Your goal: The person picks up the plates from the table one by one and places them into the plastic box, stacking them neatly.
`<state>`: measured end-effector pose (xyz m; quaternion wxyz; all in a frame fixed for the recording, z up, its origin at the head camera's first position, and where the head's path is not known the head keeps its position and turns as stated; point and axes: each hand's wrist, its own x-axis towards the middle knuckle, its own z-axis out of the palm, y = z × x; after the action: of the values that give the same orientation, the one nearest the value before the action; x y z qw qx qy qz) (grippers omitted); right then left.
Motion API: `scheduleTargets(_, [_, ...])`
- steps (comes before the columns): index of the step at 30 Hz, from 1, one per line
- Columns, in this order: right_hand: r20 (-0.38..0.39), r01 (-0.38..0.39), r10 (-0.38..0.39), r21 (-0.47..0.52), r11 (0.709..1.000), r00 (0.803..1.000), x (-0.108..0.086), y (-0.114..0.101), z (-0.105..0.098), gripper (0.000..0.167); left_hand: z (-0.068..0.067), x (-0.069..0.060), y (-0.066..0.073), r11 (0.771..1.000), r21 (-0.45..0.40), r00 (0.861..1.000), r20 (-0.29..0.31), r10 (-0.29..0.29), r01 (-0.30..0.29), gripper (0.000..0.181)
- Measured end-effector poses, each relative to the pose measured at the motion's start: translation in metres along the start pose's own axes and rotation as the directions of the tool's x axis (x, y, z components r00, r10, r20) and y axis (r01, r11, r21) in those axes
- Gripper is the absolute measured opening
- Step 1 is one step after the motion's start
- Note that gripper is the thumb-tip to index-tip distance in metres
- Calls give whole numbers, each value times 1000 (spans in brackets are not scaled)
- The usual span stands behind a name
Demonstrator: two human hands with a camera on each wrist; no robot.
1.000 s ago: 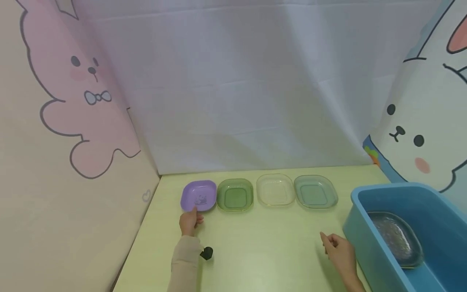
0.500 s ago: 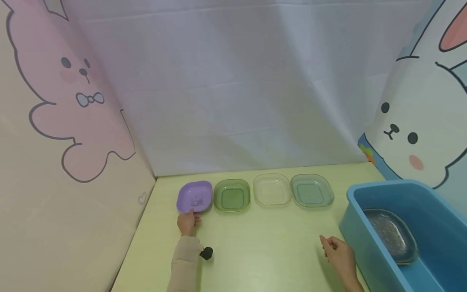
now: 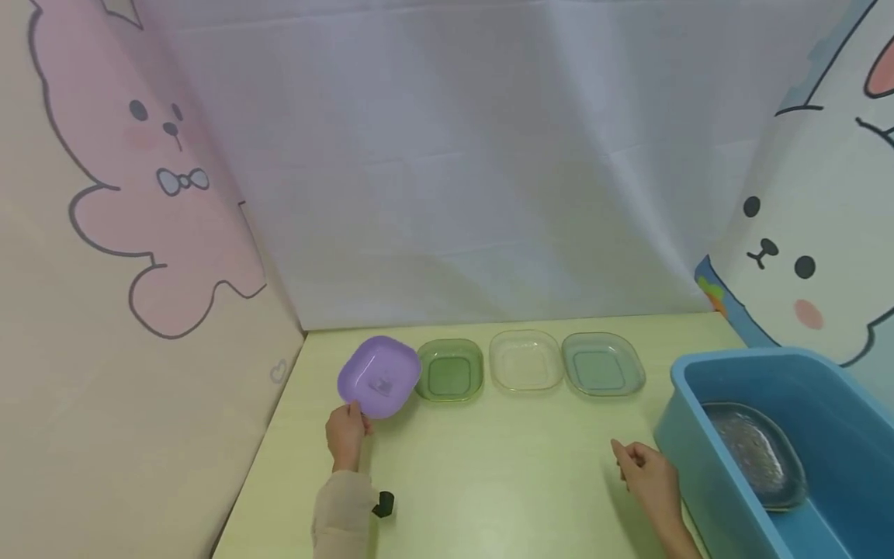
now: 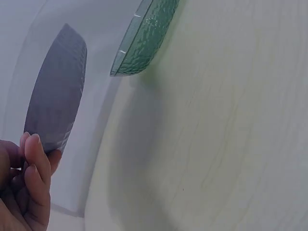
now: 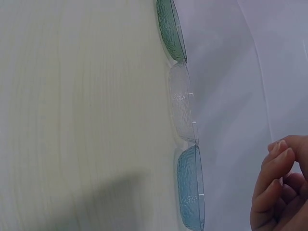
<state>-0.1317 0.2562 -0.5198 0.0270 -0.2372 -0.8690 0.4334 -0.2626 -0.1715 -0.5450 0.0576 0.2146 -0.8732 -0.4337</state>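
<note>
My left hand (image 3: 345, 436) pinches the near rim of a purple plate (image 3: 380, 378), which is lifted and tilted above the table. In the left wrist view the same plate (image 4: 57, 91) appears nearly edge-on between thumb and fingers. My right hand (image 3: 648, 477) hovers over the table beside the blue bin, fingers loosely curled with nothing in them. Along the table's back edge stand a green plate (image 3: 449, 370), a clear plate (image 3: 526, 361) and a bluish plate (image 3: 604, 365). The right wrist view shows this row side-on, with the right hand (image 5: 284, 187) apart from it.
A deep blue bin (image 3: 719, 458) stands at the right edge of the table (image 3: 489, 473). Inside it lie dark glassy plates (image 3: 757, 454), apparently stacked. A white cloth (image 3: 475, 171) hangs behind, with printed cartoon walls on both sides.
My left hand has raised the purple plate off the table and tilted it, turning it slightly. The right hand stays nearly where it was. The head view has shifted a little.
</note>
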Motion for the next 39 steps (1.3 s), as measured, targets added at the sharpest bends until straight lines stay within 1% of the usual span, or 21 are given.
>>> scheduleTargets(4, [-3,0,0,4,1000,1000,1,0,1,40,-5,-8,2,995,91,999,32,29,-32,43])
scheduleTargets(9, [-8,0,0,-2,1000,1000,1,4,4,38,-10,-18,3,985,146,995,51,81,-87,41])
scheduleTargets(11, [-9,-2,2,-1,1000,1000,1,5,4,39,-13,-23,1,981,154,992,58,112,-119,41])
scheduleTargets(15, [0,-6,6,8,1000,1000,-1,8,6,40,-20,-36,-5,967,158,979,81,188,-199,41])
scheduleTargets(20, [10,-11,11,10,1000,1000,-2,8,9,40,-26,-53,-17,952,173,965,121,233,-252,39])
scheduleTargets(23, [-6,-6,6,7,1000,1000,-2,5,11,39,-25,-58,-22,945,189,960,132,246,-268,38])
scheduleTargets(27, [-27,5,-4,15,1000,1000,-2,-3,13,35,-18,-62,-22,940,184,955,131,267,-288,37])
scheduleTargets(30, [-22,21,-20,29,999,1000,-3,-8,14,36,-9,-69,-13,933,164,945,127,300,-319,36])
scheduleTargets(32, [-18,31,-30,35,999,999,-3,-11,15,37,-1,-77,-4,931,133,936,141,322,-340,35])
scheduleTargets(34, [-15,40,-39,38,998,999,-3,-13,17,38,9,-86,5,928,89,924,168,344,-362,34])
scheduleTargets(37, [6,41,-42,40,998,999,-3,-15,20,38,25,-99,17,916,34,897,222,383,-400,33])
scheduleTargets(39, [34,51,-53,50,997,998,-3,-16,23,38,35,-106,23,904,20,879,245,409,-426,33])
